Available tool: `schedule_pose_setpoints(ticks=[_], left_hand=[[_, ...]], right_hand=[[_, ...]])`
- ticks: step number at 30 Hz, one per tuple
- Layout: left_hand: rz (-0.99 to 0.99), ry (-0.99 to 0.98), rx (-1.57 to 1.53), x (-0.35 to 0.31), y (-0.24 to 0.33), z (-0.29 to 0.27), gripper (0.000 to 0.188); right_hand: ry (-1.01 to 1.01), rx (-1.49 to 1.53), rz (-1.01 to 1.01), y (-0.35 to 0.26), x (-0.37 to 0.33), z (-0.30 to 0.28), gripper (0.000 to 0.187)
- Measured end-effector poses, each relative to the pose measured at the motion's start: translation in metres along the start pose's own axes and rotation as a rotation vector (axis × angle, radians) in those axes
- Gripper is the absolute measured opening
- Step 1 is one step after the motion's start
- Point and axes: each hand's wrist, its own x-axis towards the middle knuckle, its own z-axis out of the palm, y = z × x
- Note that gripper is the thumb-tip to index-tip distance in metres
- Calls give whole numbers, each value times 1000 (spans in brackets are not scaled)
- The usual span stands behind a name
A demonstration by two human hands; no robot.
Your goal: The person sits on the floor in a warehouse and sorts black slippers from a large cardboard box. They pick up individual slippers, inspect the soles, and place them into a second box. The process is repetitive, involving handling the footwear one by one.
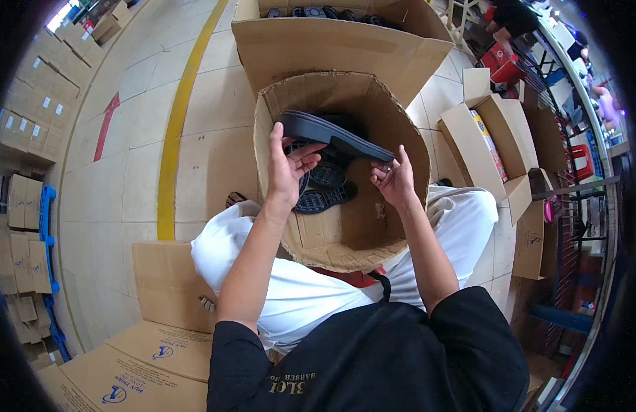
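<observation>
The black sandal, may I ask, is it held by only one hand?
No, the left hand and the right hand hold opposite ends of the black sandal.

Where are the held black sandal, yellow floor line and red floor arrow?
Black sandal (331, 135): head view, side of the sole, mid-length.
Yellow floor line (177, 123): head view, middle of the visible stripe.
Red floor arrow (105, 130): head view, on its shaft.

Sole across mouth of box; more soles inside; second box behind; floor stripe left; carton right.
</observation>
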Motion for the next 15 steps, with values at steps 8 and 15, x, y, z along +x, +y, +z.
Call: schedule_pose_setpoints(ticks=[8, 15], left_hand=[[213, 13, 354, 13, 6, -16, 55], [341, 173, 89, 4, 43, -20, 43]], right_hand=[[-29, -190, -97, -4, 9, -19, 27], [-446, -918, -226, -21, -13, 0, 22]])
